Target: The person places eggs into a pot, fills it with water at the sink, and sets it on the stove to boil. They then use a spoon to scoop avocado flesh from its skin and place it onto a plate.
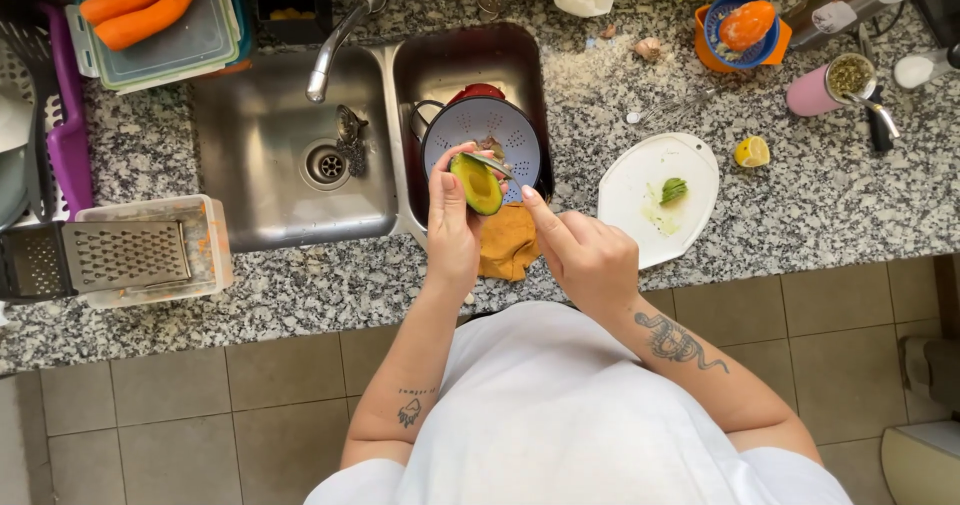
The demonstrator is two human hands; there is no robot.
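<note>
While I watch, my left hand [452,227] cups the avocado half [477,183] over the colander [487,137] at twelve o'clock; my right hand [585,255] pinches a spoon [490,163] into it. I judge slick flesh could slip into the sink [265,185]. Speckled granite counter [820,195], tiled floor [200,405].

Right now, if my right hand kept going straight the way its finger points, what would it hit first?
Your right hand points up-left at the avocado half held in your left hand. It would likely meet the avocado first, though depth is unclear.
</note>
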